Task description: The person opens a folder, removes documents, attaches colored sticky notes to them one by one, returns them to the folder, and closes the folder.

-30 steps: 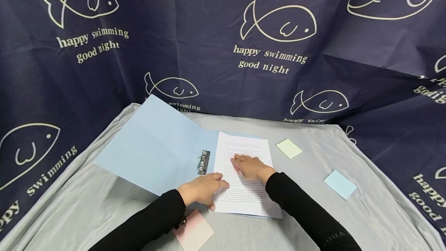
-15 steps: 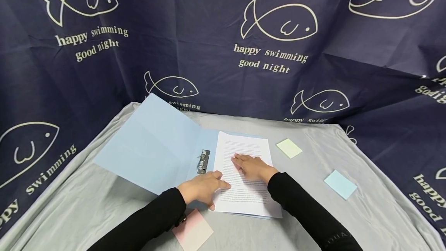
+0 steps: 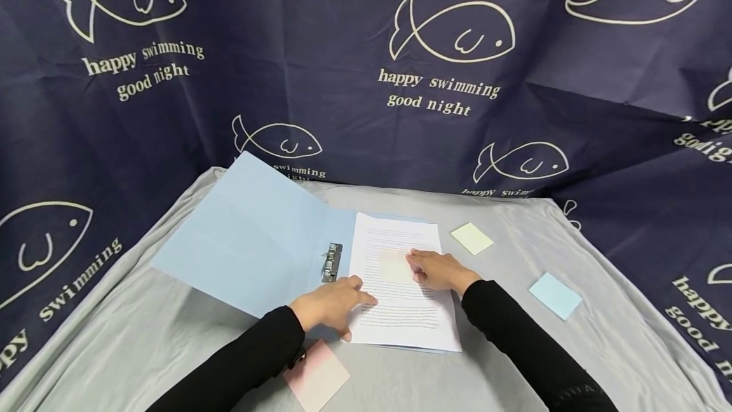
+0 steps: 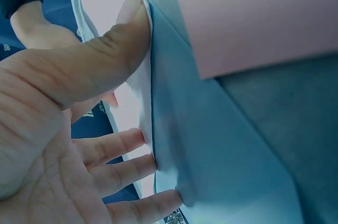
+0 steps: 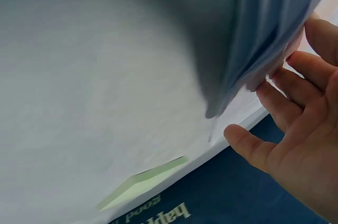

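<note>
A blue ring-clip folder lies open, its cover raised on the left and a metal clip near the spine. Printed sheets rest on its right side. On the top page sits a pale sticky note, pinkish along its upper part. My right hand touches the note's right edge with its fingertips; in the right wrist view the fingers reach to the paper. My left hand rests at the sheets' lower left edge, thumb and fingers spread, as the left wrist view shows.
A pink sticky pad lies near the left sleeve. To the right of the folder are a pale yellow-green pad and a light blue pad. A dark blue fish-print curtain hangs behind the grey cloth-covered table.
My right hand has slid to the right across the page, uncovering the pale sticky note. The left hand has stayed at the sheets' edge.
</note>
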A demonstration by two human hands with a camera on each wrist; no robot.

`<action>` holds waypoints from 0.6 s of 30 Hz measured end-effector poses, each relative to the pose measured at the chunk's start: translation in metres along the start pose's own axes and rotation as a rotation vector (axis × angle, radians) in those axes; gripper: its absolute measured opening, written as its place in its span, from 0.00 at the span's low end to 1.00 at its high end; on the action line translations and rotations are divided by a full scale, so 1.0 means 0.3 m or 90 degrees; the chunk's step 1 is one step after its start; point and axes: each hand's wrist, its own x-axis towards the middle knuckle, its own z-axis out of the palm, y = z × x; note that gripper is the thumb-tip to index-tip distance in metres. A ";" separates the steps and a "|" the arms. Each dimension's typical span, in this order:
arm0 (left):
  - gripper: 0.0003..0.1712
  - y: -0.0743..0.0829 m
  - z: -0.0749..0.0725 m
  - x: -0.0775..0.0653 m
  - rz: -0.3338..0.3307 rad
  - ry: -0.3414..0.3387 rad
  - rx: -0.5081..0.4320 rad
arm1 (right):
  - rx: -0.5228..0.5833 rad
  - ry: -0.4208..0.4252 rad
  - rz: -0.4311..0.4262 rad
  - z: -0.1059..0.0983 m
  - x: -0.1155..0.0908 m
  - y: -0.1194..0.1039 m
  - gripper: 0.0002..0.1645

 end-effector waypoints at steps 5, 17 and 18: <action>0.44 -0.003 -0.003 -0.004 0.002 0.003 -0.005 | 0.013 -0.001 0.001 0.006 -0.020 0.028 0.30; 0.43 -0.004 -0.006 -0.001 0.009 -0.003 -0.012 | 0.048 0.005 0.010 0.013 -0.022 0.035 0.30; 0.44 -0.003 -0.007 0.000 0.008 -0.003 -0.010 | 0.056 0.009 0.010 0.013 -0.021 0.036 0.30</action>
